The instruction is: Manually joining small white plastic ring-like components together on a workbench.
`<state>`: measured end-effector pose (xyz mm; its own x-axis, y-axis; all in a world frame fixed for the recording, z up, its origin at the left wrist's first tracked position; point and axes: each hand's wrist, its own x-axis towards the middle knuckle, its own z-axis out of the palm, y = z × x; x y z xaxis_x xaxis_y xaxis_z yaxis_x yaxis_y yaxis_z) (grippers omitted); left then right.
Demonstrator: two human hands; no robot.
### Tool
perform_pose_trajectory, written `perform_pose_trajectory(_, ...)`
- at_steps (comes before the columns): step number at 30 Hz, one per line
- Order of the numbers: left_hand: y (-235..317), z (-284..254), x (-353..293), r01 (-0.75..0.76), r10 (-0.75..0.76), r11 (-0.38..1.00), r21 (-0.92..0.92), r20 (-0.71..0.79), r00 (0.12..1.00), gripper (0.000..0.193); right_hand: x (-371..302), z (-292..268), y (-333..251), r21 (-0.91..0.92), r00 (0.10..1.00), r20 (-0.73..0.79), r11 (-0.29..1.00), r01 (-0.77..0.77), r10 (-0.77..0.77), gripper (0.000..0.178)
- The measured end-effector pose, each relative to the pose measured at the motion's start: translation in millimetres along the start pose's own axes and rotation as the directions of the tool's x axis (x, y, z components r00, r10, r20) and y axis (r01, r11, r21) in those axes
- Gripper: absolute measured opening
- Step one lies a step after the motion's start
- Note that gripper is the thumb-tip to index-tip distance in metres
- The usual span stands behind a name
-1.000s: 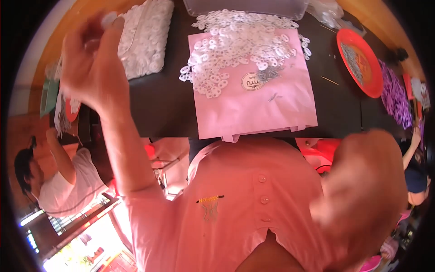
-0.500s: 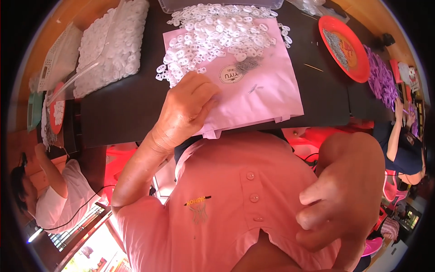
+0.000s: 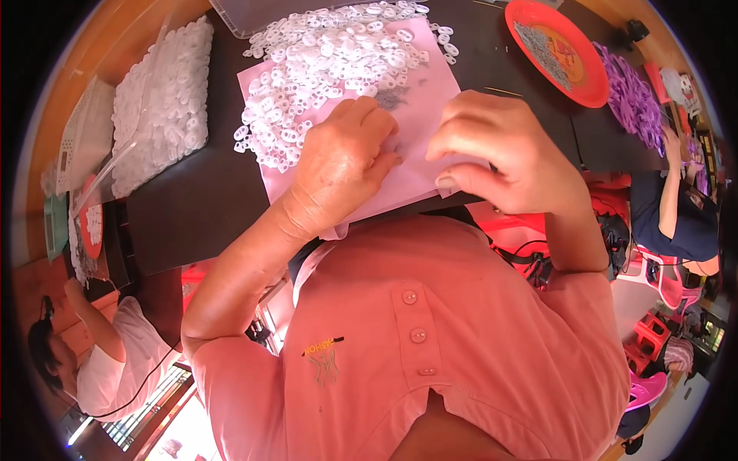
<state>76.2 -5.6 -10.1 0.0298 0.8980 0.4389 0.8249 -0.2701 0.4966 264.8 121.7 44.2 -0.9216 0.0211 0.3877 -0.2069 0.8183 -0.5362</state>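
A pink bag [image 3: 415,173] lies flat on the dark table, heaped at its far side with small white oval pieces with holes [image 3: 338,54]. A small patch of thin grey pieces [image 3: 393,97] rests on the bag beside the heap. Over the bag's near left part is my left hand [image 3: 342,157], its fingers curled and closed; whatever they hold is too small or hidden. My right hand [image 3: 507,154] hovers at the bag's right edge, fingers bent, with a gap between thumb and fingers and nothing visible in it.
A clear bag packed with white pieces [image 3: 165,100] stands at the left. At the far right, a red plate [image 3: 588,88] holds grey pieces, beside a purple bundle [image 3: 630,96]. A clear container [image 3: 254,19] sits behind the heap. People work at the left [image 3: 115,353] and right [image 3: 669,207].
My right hand has risen from in front of my chest to the bag's right edge. My left hand has shifted slightly right over the bag. The whole view has turned a little.
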Motion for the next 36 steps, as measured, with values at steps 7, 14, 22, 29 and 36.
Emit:
perform_pose_trajectory(7,-5.0,3.0,0.0,0.02,-0.019,1.0,-0.008,0.095,0.995,0.024,-31.6,33.1,21.0,-0.336,1.0,0.0,0.942,-0.004,0.005,0.023)
perform_pose_trajectory(14,-14.8,7.8,-1.1,0.003,-0.003,0.997,-0.077,0.001,1.0,0.016,-16.2,27.0,20.8,-0.369,0.997,-0.017,0.927,0.067,-0.079,0.012)
perform_pose_trajectory(22,-26.4,-6.4,-4.2,0.388,-0.442,0.737,-0.553,0.039,0.896,0.007,10.8,7.5,5.0,-0.369,0.995,0.049,0.924,0.1,-0.088,0.011)
perform_pose_trajectory(29,-31.0,-9.2,-5.2,0.41,-0.487,0.733,-0.543,0.001,0.873,0.009,18.2,0.2,-5.4,-0.353,0.996,-0.003,0.932,0.084,-0.091,0.013)
perform_pose_trajectory(36,-28.6,-3.9,-5.2,0.219,-0.273,0.884,-0.414,-0.075,0.959,0.008,16.1,3.4,-1.6,-0.35,0.993,-0.035,0.932,0.093,-0.112,0.013)
